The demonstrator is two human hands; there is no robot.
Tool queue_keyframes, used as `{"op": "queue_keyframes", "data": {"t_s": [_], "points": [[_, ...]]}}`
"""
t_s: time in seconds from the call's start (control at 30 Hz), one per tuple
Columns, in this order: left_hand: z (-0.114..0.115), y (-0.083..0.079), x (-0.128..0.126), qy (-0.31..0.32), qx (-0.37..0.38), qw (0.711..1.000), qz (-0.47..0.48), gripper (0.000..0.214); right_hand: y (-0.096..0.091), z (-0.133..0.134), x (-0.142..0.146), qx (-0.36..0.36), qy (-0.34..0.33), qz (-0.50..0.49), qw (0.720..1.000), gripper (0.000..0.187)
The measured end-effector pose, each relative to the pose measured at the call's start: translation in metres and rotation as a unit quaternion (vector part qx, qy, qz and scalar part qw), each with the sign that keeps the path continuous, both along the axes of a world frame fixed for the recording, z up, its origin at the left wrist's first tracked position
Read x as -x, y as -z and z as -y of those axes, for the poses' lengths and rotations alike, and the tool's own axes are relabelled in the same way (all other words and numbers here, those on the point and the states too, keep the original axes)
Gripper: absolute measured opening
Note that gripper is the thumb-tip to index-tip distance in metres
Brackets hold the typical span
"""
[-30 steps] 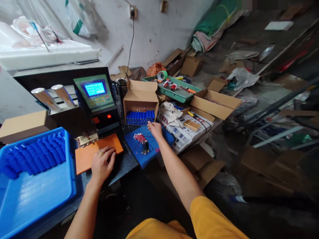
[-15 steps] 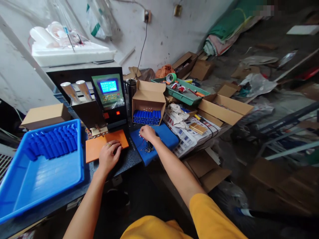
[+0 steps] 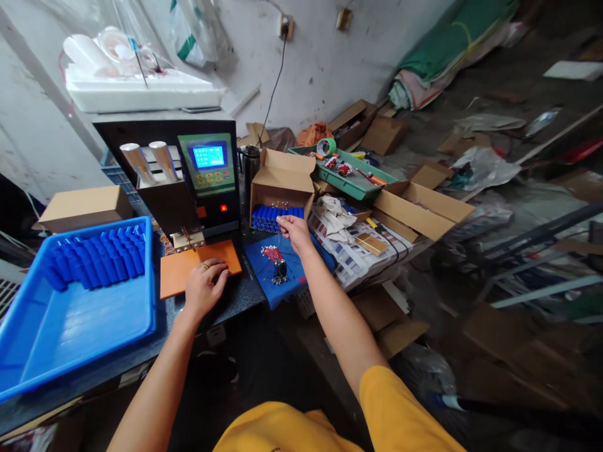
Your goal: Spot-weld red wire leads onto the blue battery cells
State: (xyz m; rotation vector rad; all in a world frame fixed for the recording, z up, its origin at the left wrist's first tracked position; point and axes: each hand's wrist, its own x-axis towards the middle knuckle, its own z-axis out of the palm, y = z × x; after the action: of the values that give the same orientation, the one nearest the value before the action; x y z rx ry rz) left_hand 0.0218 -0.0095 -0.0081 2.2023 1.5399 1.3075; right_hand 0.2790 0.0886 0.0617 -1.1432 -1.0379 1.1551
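Note:
My left hand (image 3: 205, 285) rests on the front part of an orange board (image 3: 176, 276), its fingers loosely bent and the thumb apart, with nothing visible in it. The board lies below the electrode tips of a black spot welder (image 3: 162, 204) with a lit blue screen. My right hand (image 3: 294, 233) is closed in a pinch on a thin red wire lead (image 3: 279, 236), raised above a blue cloth (image 3: 261, 254). On the cloth lies a bundle of red and black wire leads (image 3: 277, 267). Right behind that hand, an open cardboard box (image 3: 285, 164) holds stacked blue battery cells (image 3: 266, 216).
At the left stands a blue tray (image 3: 80, 333) with rows of blue battery cells (image 3: 94, 257). A closed cardboard box (image 3: 85, 207) is behind it. To the right are a green tray (image 3: 348, 179) of tools, a white plastic basket (image 3: 346, 263) and an open carton (image 3: 424, 210).
My right hand has risen from the wire bundle on the cloth and moved up toward the box of cells, with a wire lead in its fingers. My left hand stays on the board.

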Motion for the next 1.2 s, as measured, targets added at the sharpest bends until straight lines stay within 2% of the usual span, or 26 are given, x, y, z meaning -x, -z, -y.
{"op": "queue_keyframes", "data": {"t_s": [0.13, 0.23, 0.43, 0.6, 0.67, 0.77, 0.93, 1.2], "points": [[0.002, -0.005, -0.004, 0.005, 0.04, 0.995, 0.091, 0.031, -0.01, 0.012, 0.015, -0.02, -0.02, -0.052, 0.998, 0.035], [0.011, -0.013, -0.016, 0.013, 0.083, 0.978, 0.193, 0.036, -0.011, 0.024, 0.037, -0.022, -0.046, -0.087, 0.995, 0.033], [0.022, -0.032, -0.044, 0.016, 0.13, 0.943, 0.306, 0.038, -0.005, 0.048, 0.091, -0.019, -0.106, -0.143, 0.984, 0.033], [0.02, -0.032, -0.038, 0.003, 0.144, 0.916, 0.374, 0.035, 0.002, 0.058, 0.116, -0.009, -0.119, -0.143, 0.982, 0.035], [0.021, -0.03, -0.029, -0.007, 0.143, 0.919, 0.368, 0.031, 0.006, 0.06, 0.118, -0.009, -0.134, -0.126, 0.983, 0.035], [0.025, -0.029, -0.012, -0.007, 0.141, 0.936, 0.323, 0.024, 0.012, 0.064, 0.118, -0.035, -0.19, -0.051, 0.98, 0.033], [0.029, -0.035, 0.011, -0.02, 0.13, 0.969, 0.21, 0.019, 0.022, 0.068, 0.124, -0.091, -0.276, 0.072, 0.954, 0.026], [0.029, -0.039, 0.03, -0.042, 0.136, 0.985, 0.103, 0.013, 0.027, 0.062, 0.136, -0.106, -0.313, 0.097, 0.939, 0.024]]}}
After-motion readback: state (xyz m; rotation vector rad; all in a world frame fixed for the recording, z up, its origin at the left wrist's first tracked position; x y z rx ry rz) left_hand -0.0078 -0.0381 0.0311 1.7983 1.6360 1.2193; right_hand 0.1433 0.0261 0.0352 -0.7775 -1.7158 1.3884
